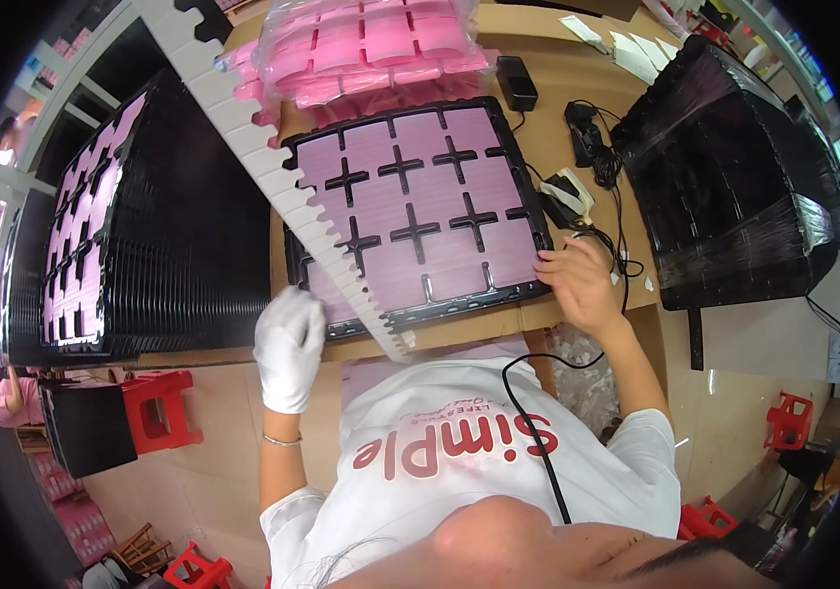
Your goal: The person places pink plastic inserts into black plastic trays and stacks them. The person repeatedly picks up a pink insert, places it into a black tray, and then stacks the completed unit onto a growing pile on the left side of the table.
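Observation:
A black plastic tray point(540, 239) with raised cross-shaped dividers lies in front of me, pink sheet point(440, 196) showing between the dividers. My right hand point(580, 285) is bare, and its bent fingers grip the tray's right rim near the front corner. At the near left corner is my left hand point(288, 344) in a white glove, its fingers curled closed; what they hold, if anything, is hidden. A long pale strip with a toothed edge point(273, 182) crosses the view diagonally and covers part of the tray's left side.
To the left stands a tall stack of black trays point(184, 226). Pink sheets in clear plastic point(371, 49) lie behind the tray. A black adapter point(517, 83) and tangled cables point(608, 162) are on the right, beside wrapped black trays point(734, 177). Red stools point(162, 410) stand on the floor.

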Demonstrator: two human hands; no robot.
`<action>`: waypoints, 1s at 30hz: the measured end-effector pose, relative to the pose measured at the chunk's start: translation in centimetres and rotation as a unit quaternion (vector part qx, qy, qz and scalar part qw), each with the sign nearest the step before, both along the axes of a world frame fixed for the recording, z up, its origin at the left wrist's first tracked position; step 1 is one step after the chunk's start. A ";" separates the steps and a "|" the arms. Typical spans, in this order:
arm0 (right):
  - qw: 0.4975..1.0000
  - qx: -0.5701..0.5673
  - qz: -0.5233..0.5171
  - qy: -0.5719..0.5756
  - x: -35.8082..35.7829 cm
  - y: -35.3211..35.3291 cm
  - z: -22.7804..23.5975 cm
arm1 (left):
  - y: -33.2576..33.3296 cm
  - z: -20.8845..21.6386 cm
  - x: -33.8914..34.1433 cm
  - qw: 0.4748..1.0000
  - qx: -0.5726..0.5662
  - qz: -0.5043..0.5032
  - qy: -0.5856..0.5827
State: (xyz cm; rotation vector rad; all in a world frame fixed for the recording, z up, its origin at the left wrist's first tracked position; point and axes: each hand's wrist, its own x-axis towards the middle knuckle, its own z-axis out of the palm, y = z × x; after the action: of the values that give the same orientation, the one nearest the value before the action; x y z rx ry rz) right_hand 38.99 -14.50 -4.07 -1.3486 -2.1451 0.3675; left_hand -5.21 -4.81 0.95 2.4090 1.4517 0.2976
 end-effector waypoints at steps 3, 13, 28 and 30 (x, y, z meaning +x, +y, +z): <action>0.978 -0.042 -0.133 0.155 -2.8 0.5 -0.7 | -1.6 -2.6 0.5 0.924 -0.056 0.259 -0.277; 0.971 -0.042 -0.233 0.041 -4.7 0.6 -0.9 | -1.7 4.6 2.6 0.785 -0.266 0.254 -0.499; 0.928 0.086 -0.199 0.302 -6.1 0.1 0.6 | 5.9 24.7 -27.3 0.712 0.155 0.280 -0.625; 0.928 0.082 -0.198 0.304 -6.7 -0.2 0.7 | 9.4 23.8 -33.4 0.706 0.149 0.330 -0.609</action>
State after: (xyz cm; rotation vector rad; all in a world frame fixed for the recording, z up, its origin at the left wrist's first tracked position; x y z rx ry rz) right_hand 32.26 -14.75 -3.36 -1.3153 -1.3324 0.3712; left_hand -38.61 4.56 24.74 1.0475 1.4234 1.9309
